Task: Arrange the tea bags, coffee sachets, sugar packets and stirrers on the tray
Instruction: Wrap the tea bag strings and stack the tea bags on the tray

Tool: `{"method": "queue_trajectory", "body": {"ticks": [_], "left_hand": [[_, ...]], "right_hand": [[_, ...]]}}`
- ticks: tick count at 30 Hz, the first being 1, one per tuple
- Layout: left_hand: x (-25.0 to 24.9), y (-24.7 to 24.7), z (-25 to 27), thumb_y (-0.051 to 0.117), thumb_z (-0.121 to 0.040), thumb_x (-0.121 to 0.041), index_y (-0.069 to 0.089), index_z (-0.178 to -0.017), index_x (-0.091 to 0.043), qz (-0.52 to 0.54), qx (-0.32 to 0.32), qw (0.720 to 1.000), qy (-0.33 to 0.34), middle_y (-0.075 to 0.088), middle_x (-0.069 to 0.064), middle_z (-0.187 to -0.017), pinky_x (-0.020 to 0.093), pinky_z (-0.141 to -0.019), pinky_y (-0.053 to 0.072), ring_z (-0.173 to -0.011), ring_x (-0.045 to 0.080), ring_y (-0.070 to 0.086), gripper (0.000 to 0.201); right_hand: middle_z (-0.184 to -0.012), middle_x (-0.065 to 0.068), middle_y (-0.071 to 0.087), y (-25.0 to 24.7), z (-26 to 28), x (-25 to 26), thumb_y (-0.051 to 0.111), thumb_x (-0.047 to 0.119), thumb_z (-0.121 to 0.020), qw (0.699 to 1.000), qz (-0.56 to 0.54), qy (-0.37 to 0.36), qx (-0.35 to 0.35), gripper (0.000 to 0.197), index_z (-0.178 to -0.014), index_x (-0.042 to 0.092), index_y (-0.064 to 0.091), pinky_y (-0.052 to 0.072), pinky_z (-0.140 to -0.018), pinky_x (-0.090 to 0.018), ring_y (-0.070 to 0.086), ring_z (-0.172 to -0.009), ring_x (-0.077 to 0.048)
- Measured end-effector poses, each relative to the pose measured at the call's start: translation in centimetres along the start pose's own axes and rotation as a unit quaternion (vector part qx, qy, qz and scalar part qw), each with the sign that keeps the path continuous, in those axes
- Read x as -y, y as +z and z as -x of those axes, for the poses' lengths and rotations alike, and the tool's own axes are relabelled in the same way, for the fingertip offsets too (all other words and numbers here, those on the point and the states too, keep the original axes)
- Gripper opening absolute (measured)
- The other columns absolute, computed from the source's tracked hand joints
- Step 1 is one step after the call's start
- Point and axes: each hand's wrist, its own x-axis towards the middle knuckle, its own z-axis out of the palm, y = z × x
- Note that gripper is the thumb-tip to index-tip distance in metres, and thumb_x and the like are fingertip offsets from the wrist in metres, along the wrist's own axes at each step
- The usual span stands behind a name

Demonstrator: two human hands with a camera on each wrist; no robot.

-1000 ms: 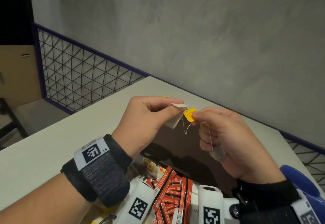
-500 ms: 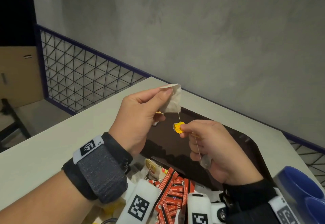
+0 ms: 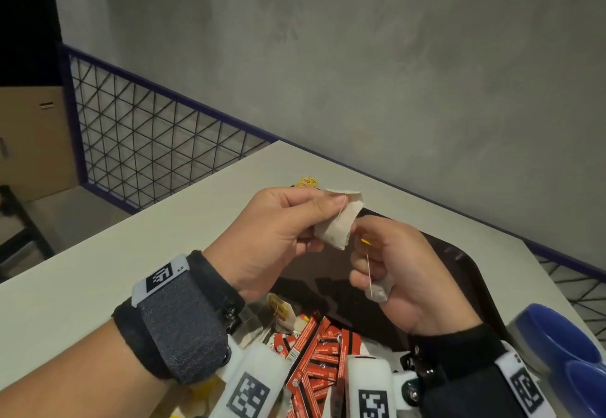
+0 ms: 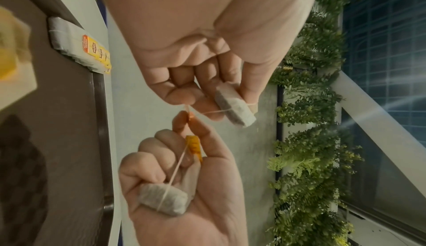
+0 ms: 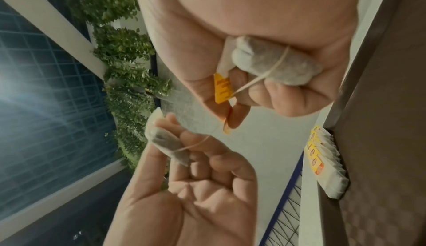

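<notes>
My left hand pinches a white tea bag between thumb and fingers, above the dark brown tray. My right hand, just right of it, pinches a yellow tag and curls its lower fingers round a second tea bag. In the left wrist view a string runs from the left hand's tea bag to the right hand's fingertips. The second tea bag with its tag shows in the right wrist view. Red coffee sachets lie heaped at the tray's near end.
A row of tea bags with yellow tags stands along the tray's far edge. More tea bags lie beside the sachets. A blue object sits at the right. A mesh railing borders the white table.
My left hand has come down from its raised position, bringing its tea bag close to my right hand. The string between them is shorter now.
</notes>
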Motion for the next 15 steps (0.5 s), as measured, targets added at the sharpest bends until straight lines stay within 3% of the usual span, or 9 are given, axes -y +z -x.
{"method": "queue_trajectory", "body": {"ticks": [4, 8, 11, 15], "left_hand": [[-0.3, 0.1, 0.0, 0.071, -0.08, -0.028, 0.081, -0.087, -0.014, -0.003, -0.001, 1.0, -0.009, 0.072, 0.003, -0.08, 0.027, -0.071, 0.048, -0.072, 0.009, 0.064, 0.018], [-0.7, -0.3, 0.0, 0.071, -0.079, -0.026, 0.083, -0.079, -0.018, -0.013, 0.012, 1.0, -0.006, 0.07, 0.001, -0.074, 0.02, -0.061, 0.046, -0.065, 0.007, 0.06, 0.014], [-0.9, -0.5, -0.1, 0.078, -0.081, -0.02, 0.082, -0.077, -0.016, -0.009, 0.025, 1.0, -0.008, 0.07, 0.001, -0.076, 0.019, -0.061, 0.049, -0.064, 0.006, 0.061, 0.006], [-0.9, -0.6, -0.1, 0.069, -0.08, -0.021, 0.081, -0.076, -0.015, 0.006, 0.044, 0.999, -0.007, 0.069, 0.0, -0.072, 0.015, -0.056, 0.049, -0.059, 0.004, 0.061, 0.014]], "right_hand": [[-0.061, 0.0, 0.035, -0.3, 0.3, 0.8, 0.061, 0.008, -0.09, 0.999, -0.048, -0.023, -0.002, 0.004, -0.089, 0.004, 0.063, 0.019, -0.044, -0.026, 0.02, -0.05, -0.012], [-0.054, 0.004, 0.041, -0.2, 0.9, 1.4, 0.058, 0.004, -0.089, 0.998, -0.021, -0.052, 0.0, 0.004, -0.086, 0.005, 0.06, 0.023, -0.043, -0.026, 0.028, -0.043, -0.01], [-0.056, 0.005, 0.04, -0.2, 1.1, 1.5, 0.058, 0.004, -0.087, 0.997, 0.031, -0.069, -0.015, 0.012, -0.078, 0.009, 0.062, 0.029, -0.044, -0.025, 0.033, -0.042, -0.008], [-0.066, 0.0, 0.037, 0.0, 1.0, 1.2, 0.057, 0.007, -0.088, 0.996, 0.06, -0.066, -0.024, 0.011, -0.077, 0.012, 0.058, 0.031, -0.045, -0.026, 0.033, -0.044, -0.009]]}}
